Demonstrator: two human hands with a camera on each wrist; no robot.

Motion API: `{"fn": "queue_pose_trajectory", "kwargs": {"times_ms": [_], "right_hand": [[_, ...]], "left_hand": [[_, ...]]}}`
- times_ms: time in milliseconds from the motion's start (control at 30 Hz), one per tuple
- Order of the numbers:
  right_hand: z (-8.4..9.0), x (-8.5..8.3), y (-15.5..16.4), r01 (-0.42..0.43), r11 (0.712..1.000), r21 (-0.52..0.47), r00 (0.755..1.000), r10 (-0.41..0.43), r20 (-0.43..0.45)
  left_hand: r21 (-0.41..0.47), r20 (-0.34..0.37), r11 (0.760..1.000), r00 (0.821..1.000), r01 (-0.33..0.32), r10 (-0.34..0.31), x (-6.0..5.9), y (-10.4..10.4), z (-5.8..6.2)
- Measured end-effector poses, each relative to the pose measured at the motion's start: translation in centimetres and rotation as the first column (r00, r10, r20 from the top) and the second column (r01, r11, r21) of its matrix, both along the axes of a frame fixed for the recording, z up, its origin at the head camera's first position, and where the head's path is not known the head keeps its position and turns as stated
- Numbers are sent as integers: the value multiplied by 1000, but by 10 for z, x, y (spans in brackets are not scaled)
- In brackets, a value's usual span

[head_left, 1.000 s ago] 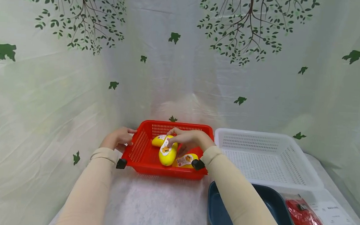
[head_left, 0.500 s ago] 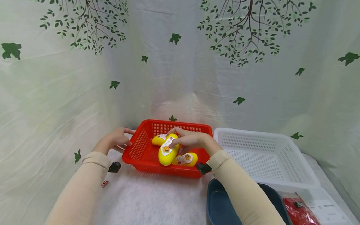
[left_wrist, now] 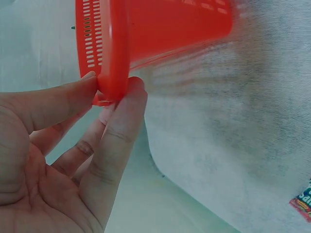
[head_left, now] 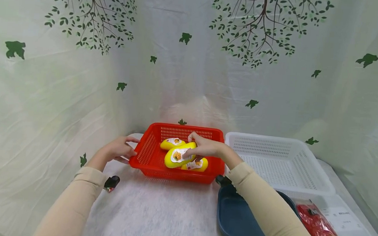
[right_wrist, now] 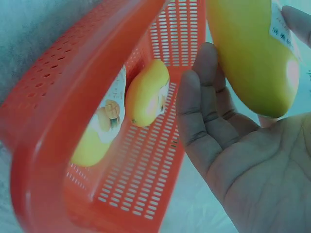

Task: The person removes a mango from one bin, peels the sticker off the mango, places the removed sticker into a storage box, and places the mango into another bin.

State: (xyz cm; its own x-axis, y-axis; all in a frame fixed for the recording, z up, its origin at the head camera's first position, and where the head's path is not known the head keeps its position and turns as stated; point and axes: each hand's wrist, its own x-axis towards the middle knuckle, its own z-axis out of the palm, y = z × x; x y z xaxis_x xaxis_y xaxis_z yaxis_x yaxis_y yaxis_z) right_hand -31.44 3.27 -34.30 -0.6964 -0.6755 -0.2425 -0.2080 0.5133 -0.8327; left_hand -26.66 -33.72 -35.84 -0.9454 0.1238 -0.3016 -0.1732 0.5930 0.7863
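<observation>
A red perforated basket (head_left: 147, 155) sits at the back of the table with yellow labelled packs in it. My right hand (head_left: 205, 148) grips one yellow pack (head_left: 177, 155) and holds it lifted above the basket; the right wrist view shows this pack (right_wrist: 252, 53) between fingers and thumb. Two more yellow packs lie inside, one at the back (head_left: 172, 143) and one at the front (head_left: 196, 164). My left hand (head_left: 117, 150) pinches the basket's left rim (left_wrist: 112, 58) between thumb and fingers.
A white perforated basket (head_left: 300, 164) stands right of the red one. A dark blue tray (head_left: 238, 218) lies in front under my right forearm. A red-and-yellow packet (head_left: 321, 230) rests on a white sheet at far right. A small black-and-red item (head_left: 111, 183) lies by my left arm. Printed curtains surround the table.
My right hand has raised the yellow pack and turned it from upright to nearly level. My left hand has stayed on the basket's left rim. The head view has shifted slightly.
</observation>
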Motion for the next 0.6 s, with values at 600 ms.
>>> {"fn": "queue_pose_trajectory", "kwargs": {"times_ms": [600], "right_hand": [[-6,44,6,-126,992,-12,976,122,-182]], "left_hand": [[3,-17,1000,1000,-27,27,6,-1,-3]]}}
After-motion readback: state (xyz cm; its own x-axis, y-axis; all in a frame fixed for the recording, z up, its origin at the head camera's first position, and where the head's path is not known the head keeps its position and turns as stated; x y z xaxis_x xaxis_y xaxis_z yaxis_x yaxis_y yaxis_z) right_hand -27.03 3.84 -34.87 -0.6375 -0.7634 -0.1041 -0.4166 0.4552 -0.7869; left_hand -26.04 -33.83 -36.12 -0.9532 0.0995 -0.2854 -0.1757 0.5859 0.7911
